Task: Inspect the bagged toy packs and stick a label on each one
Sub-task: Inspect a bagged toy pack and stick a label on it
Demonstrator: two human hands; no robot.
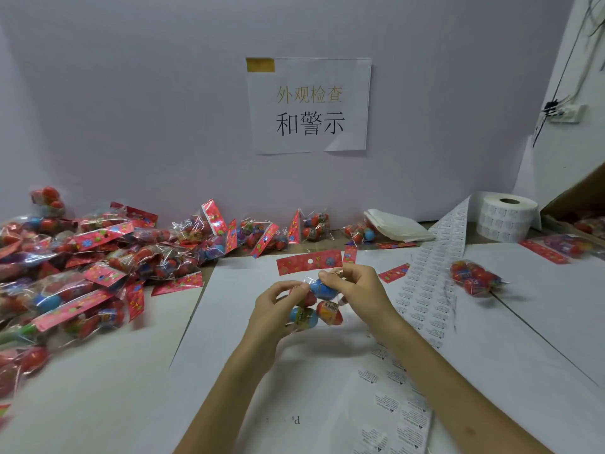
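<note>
A clear bagged toy pack (316, 303) with red and blue egg-shaped toys and a red flowered header card is held up over the middle of the table. My left hand (278, 309) grips its left side. My right hand (352, 285) pinches its upper right, thumb and fingers on the blue egg. A long strip of white labels (432, 290) runs from a label roll (505, 221) at the back right down past my right forearm. Another toy pack (474, 278) lies on the right of the strip.
A big heap of bagged toy packs (82, 273) fills the left side and stretches along the back wall. A cardboard box (579, 204) sits at the far right. White paper sheets (229, 355) cover the table. A paper sign (309, 106) hangs on the wall.
</note>
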